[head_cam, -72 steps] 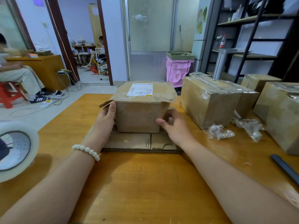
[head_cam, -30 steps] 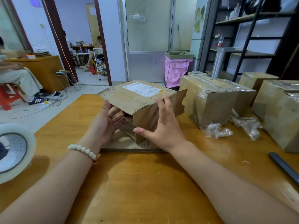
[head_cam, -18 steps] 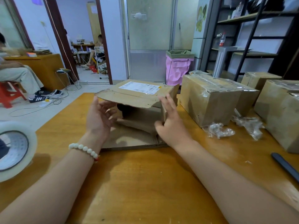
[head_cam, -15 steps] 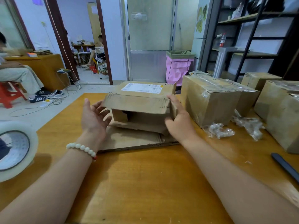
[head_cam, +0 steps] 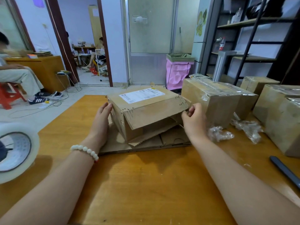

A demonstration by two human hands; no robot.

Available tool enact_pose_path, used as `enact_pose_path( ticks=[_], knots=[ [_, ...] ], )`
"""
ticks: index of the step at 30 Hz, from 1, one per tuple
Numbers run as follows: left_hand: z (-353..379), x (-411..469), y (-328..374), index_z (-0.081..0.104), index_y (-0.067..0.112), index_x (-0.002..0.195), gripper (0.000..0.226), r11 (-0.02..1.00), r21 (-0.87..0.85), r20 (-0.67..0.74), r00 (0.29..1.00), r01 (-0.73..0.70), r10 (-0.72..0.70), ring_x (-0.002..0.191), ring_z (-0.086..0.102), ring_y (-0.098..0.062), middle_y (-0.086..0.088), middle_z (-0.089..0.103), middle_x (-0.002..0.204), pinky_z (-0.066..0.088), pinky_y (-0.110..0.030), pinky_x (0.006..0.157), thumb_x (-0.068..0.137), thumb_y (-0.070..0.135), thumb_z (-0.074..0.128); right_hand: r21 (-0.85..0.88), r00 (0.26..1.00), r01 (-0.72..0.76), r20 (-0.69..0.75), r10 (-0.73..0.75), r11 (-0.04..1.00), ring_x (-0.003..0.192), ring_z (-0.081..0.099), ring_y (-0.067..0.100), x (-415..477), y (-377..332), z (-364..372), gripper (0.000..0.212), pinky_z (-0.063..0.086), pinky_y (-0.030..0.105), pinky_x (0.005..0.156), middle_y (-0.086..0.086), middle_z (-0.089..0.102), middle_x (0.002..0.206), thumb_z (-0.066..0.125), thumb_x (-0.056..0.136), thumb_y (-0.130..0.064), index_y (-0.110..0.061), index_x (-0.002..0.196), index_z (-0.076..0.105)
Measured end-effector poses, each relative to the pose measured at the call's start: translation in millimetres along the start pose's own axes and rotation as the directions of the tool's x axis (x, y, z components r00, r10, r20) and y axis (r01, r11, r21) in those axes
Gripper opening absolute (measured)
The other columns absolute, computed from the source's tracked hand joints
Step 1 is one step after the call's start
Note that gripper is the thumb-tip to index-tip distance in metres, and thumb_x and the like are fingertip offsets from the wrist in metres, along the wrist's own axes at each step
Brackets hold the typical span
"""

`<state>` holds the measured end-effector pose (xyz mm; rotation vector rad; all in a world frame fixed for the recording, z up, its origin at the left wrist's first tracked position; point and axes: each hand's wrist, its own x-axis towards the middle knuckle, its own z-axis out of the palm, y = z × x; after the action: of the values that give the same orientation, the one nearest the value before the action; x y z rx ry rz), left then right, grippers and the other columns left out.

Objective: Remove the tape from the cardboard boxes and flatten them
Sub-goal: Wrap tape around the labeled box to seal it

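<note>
From the head view, a worn brown cardboard box (head_cam: 146,111) is sitting near the middle of the wooden table (head_cam: 146,184), skewed and partly collapsed. Its top is carrying a white shipping label (head_cam: 141,95). A long front flap (head_cam: 154,114), ragged with small holes along its fold, is hanging down and outward over the open front, and the dark inside is showing beneath it. The box is resting on a sheet of flattened cardboard (head_cam: 175,139) that is lying flat on the table.

The left hand (head_cam: 101,120), with a white bead bracelet (head_cam: 84,150) on its wrist, is pressing against the box's left side; its fingers (head_cam: 108,108) are lying straight and close together, tips reaching the upper left corner. The right hand (head_cam: 194,120) is working at the box's right end, its fingers (head_cam: 192,109) curling in and seeming to pinch the right corner of the flap against the thumb. The box is sitting between the two hands.

Just right of the right hand, a taped box (head_cam: 211,101) is standing, with more taped boxes (head_cam: 279,114) behind and beside it. Crumpled clear tape (head_cam: 219,133) is lying in front of them. A tape roll (head_cam: 16,151) is looming at the left edge, and a dark tool (head_cam: 284,171) is lying at the right.
</note>
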<state>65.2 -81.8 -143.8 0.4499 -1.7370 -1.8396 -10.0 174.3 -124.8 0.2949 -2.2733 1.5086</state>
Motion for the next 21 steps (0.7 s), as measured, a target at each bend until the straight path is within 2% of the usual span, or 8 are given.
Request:
enact_pose_path(
  ticks=[2,5,8,10,13,15,17,21],
  knots=[
    [-1.4,0.8,-0.3,0.041,0.022,0.145,0.052,1.0,-0.019,0.037,0.999,0.019,-0.018,0.129,0.044,-0.011,0.006,0.052,0.138,0.026,-0.036,0.11,0.099,0.045,0.045,0.031,0.998,0.005,0.064,-0.007,1.0,0.065,0.038,0.009,-1.9,-2.6,1.3,0.013,0.035,0.024,0.058,-0.005,0.038,0.076,0.052,0.093,-0.014,-0.012,0.091,0.04],
    [-1.9,0.0,0.9,0.045,0.018,0.141,0.052,1.0,0.012,0.02,1.0,-0.001,0.001,0.122,0.049,-0.015,0.003,0.055,0.131,0.034,-0.028,0.095,0.096,0.045,0.051,0.071,0.987,-0.028,0.159,0.016,0.997,0.084,0.05,0.012,-2.4,-1.8,0.6,0.014,0.04,0.028,0.073,-0.009,0.049,0.088,0.055,0.093,-0.021,-0.016,0.102,0.046],
    [0.5,-6.4,2.6,0.056,0.018,0.124,0.039,0.995,0.08,0.039,0.998,-0.051,0.048,0.112,0.054,-0.015,0.001,0.06,0.119,0.036,-0.022,0.081,0.094,0.042,0.056,0.088,0.89,-0.074,0.455,0.026,0.993,0.107,0.052,0.016,-6.0,2.1,4.9,0.027,0.04,0.029,0.088,-0.005,0.057,0.108,0.058,0.089,-0.022,-0.019,0.115,0.052],
    [1.4,-8.8,2.0,0.059,0.022,0.101,0.02,0.991,0.117,0.059,0.996,-0.068,0.061,0.101,0.056,-0.012,0.002,0.062,0.105,0.037,-0.025,0.078,0.093,0.04,0.057,0.016,0.79,-0.033,0.613,0.016,0.999,0.123,0.045,0.024,-11.9,4.5,11.7,0.055,0.037,0.043,0.104,0.001,0.052,0.129,0.065,0.076,-0.053,-0.029,0.123,0.051],
    [1.5,-14.8,6.8,0.057,0.019,0.092,0.021,0.985,0.127,0.061,0.992,-0.117,0.11,0.091,0.052,-0.01,0.003,0.057,0.094,0.039,-0.026,0.081,0.094,0.039,0.056,-0.232,0.707,0.133,0.703,0.072,0.964,0.143,0.011,0.035,-14.9,6.3,16.6,0.115,0.009,0.053,0.117,-0.001,0.019,0.156,0.057,0.044,-0.092,-0.043,0.143,0.027],
    [2.6,-17.8,9.2,0.058,0.018,0.11,0.037,0.988,0.094,0.069,0.99,-0.126,0.12,0.094,0.053,-0.005,0.008,0.058,0.101,0.039,-0.021,0.084,0.094,0.05,0.049,-0.284,0.724,0.189,0.687,0.062,0.94,0.144,0.002,0.035,-19.4,0.0,12.9,0.12,0.003,0.05,0.118,0.0,0.01,0.157,0.062,0.047,-0.086,-0.041,0.148,0.015],
    [4.7,-21.2,12.5,0.053,0.026,0.116,0.031,0.993,0.052,0.075,0.992,-0.107,0.103,0.097,0.05,0.005,0.015,0.057,0.107,0.037,-0.014,0.079,0.099,0.05,0.041,-0.264,0.711,0.212,0.702,0.036,0.941,0.145,0.0,0.032,-22.8,-4.6,12.0,0.11,-0.001,0.048,0.118,0.0,0.011,0.157,0.068,0.059,-0.076,-0.04,0.148,0.014],
    [5.6,-23.1,17.6,0.06,0.025,0.114,0.04,0.994,0.043,0.112,0.989,-0.098,0.093,0.105,0.054,-0.009,0.003,0.062,0.112,0.039,-0.024,0.082,0.093,0.051,0.037,-0.234,0.716,0.184,0.698,0.033,0.955,0.144,0.004,0.031,-26.3,-10.2,6.4,0.098,0.002,0.048,0.118,-0.002,0.015,0.156,0.068,0.064,-0.067,-0.04,0.146,0.021]
  ],
)
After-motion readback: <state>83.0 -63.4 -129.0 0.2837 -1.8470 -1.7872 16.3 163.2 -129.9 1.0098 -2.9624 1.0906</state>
